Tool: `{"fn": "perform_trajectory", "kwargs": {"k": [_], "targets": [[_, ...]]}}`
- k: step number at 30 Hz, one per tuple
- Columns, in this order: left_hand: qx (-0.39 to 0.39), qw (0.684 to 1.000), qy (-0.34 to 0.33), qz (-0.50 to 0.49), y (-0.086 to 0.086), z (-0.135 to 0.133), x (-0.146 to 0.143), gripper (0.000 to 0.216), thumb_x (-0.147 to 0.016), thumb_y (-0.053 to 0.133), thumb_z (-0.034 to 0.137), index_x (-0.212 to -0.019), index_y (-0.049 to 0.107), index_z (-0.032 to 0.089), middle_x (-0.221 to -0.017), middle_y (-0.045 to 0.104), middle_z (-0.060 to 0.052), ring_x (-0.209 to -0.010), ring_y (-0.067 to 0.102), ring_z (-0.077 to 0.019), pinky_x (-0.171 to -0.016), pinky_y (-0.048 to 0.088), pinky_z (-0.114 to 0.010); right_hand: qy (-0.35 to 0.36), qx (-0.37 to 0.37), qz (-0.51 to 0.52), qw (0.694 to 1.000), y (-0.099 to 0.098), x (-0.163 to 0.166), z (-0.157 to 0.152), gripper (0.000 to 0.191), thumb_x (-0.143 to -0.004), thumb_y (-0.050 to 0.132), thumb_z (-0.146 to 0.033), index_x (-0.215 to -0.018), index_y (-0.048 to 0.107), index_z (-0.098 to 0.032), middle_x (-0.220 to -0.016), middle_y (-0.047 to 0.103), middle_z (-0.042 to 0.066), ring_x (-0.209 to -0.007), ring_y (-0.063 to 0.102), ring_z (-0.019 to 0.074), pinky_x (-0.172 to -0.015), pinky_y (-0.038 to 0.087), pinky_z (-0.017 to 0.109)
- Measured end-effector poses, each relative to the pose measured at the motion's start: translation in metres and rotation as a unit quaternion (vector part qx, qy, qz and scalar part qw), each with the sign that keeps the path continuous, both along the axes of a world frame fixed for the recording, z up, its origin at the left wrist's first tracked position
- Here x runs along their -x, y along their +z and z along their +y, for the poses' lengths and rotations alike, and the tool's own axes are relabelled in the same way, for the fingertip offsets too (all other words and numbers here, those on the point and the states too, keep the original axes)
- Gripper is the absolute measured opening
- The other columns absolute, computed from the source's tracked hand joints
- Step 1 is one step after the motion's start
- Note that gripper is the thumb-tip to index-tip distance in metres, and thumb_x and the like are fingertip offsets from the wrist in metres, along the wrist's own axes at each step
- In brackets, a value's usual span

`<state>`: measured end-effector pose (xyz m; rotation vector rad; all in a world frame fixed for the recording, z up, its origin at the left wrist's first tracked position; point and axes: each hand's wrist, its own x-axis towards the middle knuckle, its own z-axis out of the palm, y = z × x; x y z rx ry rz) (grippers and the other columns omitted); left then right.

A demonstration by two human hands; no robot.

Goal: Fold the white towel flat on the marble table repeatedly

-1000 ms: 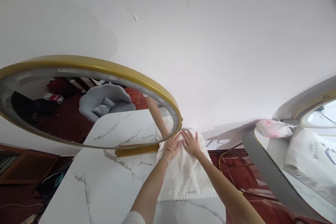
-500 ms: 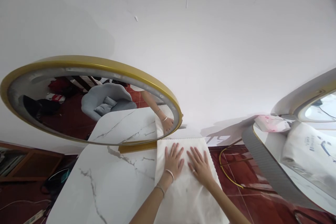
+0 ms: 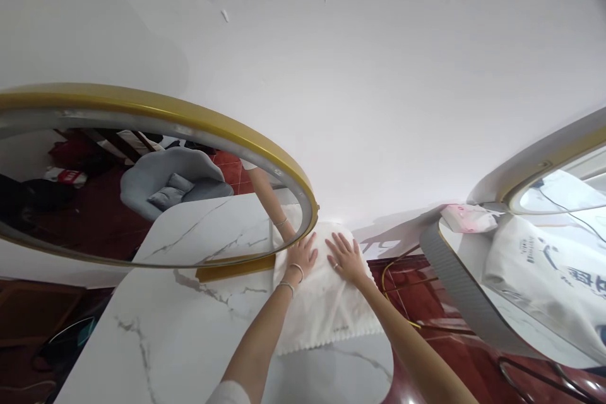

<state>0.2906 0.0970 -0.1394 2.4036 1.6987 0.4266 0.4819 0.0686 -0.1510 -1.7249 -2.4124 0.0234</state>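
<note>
A white cloth (image 3: 326, 309) with a scalloped edge lies over the right part of a white marble-patterned table (image 3: 199, 334). My left hand (image 3: 302, 257) rests flat on the cloth's far part, close to the mirror's rim, with a bracelet at the wrist. To its right my right hand (image 3: 348, 260), wearing a ring, also lies on the cloth with its fingers spread. Neither hand grips anything. Towards me the cloth's scalloped near edge shows, and bare tabletop lies in front of it.
A round gold-rimmed mirror (image 3: 227, 129) stands on the table at the left, reflecting a grey chair. At the right, a second table (image 3: 454, 271) holds a pink-and-white tissue pack (image 3: 468, 218), a printed white cloth bag (image 3: 534, 265) and another mirror (image 3: 563, 167). Red floor tiles show between the tables.
Both hands have moved forward towards the wall, and the cloth has shifted with them. Its near edge and the tabletop before it now show. The view has swung slightly right.
</note>
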Motion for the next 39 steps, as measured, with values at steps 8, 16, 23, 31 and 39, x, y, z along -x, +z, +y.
{"fn": "perform_trajectory", "kwargs": {"k": [8,16,23,31,39], "targets": [[0.004,0.999,0.028,-0.036,-0.002,-0.042,-0.007,0.042,-0.092,0.041,0.028,-0.133,0.049,0.030,-0.151,0.033,-0.007,-0.139,0.027,-0.0323,-0.112,0.019,-0.060,-0.010,-0.057,0.040,0.997,-0.008,-0.005,-0.021,0.044,-0.096,0.033,-0.035,-0.138,0.045,-0.026,-0.147,0.041,0.006,-0.138,0.030,0.0255,-0.112,0.018,0.052],[-0.010,0.998,0.059,-0.012,-0.014,-0.153,-0.005,0.062,-0.088,0.049,0.047,-0.145,0.029,0.036,-0.156,0.020,-0.010,-0.142,0.017,-0.0355,-0.109,0.010,-0.067,0.002,-0.089,0.090,0.992,-0.008,-0.015,-0.069,0.044,-0.096,0.038,-0.034,-0.135,0.048,-0.017,-0.140,0.049,0.009,-0.131,0.042,0.0243,-0.106,0.034,0.040],[-0.076,0.995,0.003,0.068,-0.010,-0.218,0.006,0.063,-0.089,0.047,0.046,-0.147,0.024,0.034,-0.156,0.020,-0.009,-0.143,0.017,-0.0330,-0.111,0.001,-0.059,0.021,-0.145,0.072,0.987,-0.025,-0.020,-0.187,0.061,-0.093,0.032,-0.016,-0.151,0.014,-0.025,-0.146,0.042,0.004,-0.140,0.028,0.0221,-0.113,0.025,0.046],[-0.095,0.992,0.019,0.085,-0.015,-0.218,0.003,0.065,-0.087,0.048,0.049,-0.146,0.026,0.034,-0.155,0.024,-0.009,-0.142,0.018,-0.0340,-0.110,-0.003,-0.060,-0.032,-0.089,0.026,0.995,-0.017,-0.007,-0.218,0.068,-0.090,0.042,-0.037,-0.151,0.014,-0.023,-0.150,0.035,0.006,-0.141,0.026,0.0270,-0.115,0.015,0.051],[-0.073,0.996,0.035,0.037,-0.023,-0.132,-0.008,0.059,-0.087,0.048,0.050,-0.143,0.033,0.036,-0.155,0.023,-0.010,-0.141,0.022,-0.0350,-0.109,0.009,-0.065,-0.043,-0.083,0.019,0.995,-0.016,-0.013,-0.128,0.063,-0.096,0.033,-0.038,-0.151,0.008,-0.025,-0.153,0.030,0.005,-0.142,0.023,0.0251,-0.114,0.014,0.052]]}}
